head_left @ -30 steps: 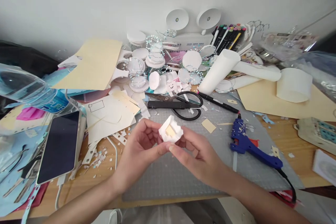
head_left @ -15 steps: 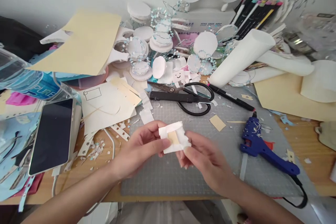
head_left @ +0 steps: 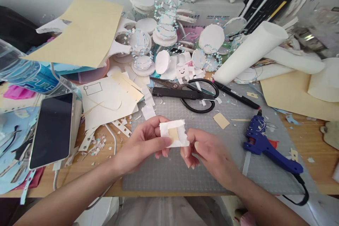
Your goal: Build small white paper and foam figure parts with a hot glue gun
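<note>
- white paper piece (head_left: pixel 172 129): small, roughly square, ragged edges, tan rectangular patch in its middle
- held up facing the camera, slightly tilted, above the grey cutting mat (head_left: pixel 185 176)
- left edge pinched by left hand (head_left: pixel 144 144); right hand (head_left: pixel 209 152) just beside its right edge, contact unclear

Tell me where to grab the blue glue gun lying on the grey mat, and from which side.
Take the handle, the long part angled toward the near right, from above, gripping across it. The glue gun lies flat on the mat, so both its edges look free. Avoid the nozzle at the far end and the cord at the tail.
</note>
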Demonstrator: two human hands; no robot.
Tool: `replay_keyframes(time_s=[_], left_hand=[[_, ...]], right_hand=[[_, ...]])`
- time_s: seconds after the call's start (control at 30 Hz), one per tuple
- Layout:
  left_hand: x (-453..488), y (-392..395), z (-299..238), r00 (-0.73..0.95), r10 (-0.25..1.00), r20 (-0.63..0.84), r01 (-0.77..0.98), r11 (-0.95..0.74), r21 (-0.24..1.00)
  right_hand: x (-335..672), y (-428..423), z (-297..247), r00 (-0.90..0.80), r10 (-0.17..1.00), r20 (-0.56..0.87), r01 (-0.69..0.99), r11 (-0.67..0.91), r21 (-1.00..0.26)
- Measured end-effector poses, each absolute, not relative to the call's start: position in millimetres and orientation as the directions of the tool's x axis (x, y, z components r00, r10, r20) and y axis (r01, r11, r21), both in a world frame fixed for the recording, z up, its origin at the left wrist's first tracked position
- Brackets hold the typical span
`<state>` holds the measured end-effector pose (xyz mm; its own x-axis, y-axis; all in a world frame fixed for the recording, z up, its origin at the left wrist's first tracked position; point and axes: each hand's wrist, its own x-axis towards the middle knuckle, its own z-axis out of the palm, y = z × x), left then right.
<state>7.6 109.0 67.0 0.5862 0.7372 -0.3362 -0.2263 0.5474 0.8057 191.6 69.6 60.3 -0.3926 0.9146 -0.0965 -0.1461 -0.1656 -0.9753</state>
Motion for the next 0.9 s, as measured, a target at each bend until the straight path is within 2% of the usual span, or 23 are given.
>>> replay_keyframes(time_s=[0.13, 0.23, 0.4, 0.6, 0.77, 0.9], left_hand=[[7.2, 108.8, 65.9, 0.601, 0.729, -0.327, -0.241, 0.555, 0.796], [6.7, 107.8, 64.3, 0.627, 0.716, -0.308, -0.236, 0.551, 0.8], [5.4, 106.9, 62.1, 0.644, 0.711, -0.282, -0.228, 0.531, 0.816], [5.2, 105.4, 59.2, 0.678, 0.693, -0.247, -0.248, 0.531, 0.81], [4.3, 105.8, 57.9, 0.7, 0.68, -0.219, -0.282, 0.544, 0.79], [4.7, 105.1, 58.3, 0.705, 0.676, -0.214, -0.273, 0.537, 0.798]], right_hand=[[188.1, 68.0, 62.7, -0.35, 0.932, -0.099, 0.004, -0.104, -0.995], [186.7, 66.6, 60.9, -0.316, 0.942, -0.111, 0.028, -0.108, -0.994], [188.7, 65.7, 58.7, -0.357, 0.926, -0.124, -0.013, -0.137, -0.99], [189.5, 65.7, 59.5, -0.35, 0.929, -0.118, 0.037, -0.113, -0.993], [189.9, 68.0, 60.7, -0.446, 0.888, -0.114, -0.08, -0.167, -0.983], [189.1, 67.3, 59.8, -0.43, 0.893, -0.129, -0.086, -0.182, -0.979]])
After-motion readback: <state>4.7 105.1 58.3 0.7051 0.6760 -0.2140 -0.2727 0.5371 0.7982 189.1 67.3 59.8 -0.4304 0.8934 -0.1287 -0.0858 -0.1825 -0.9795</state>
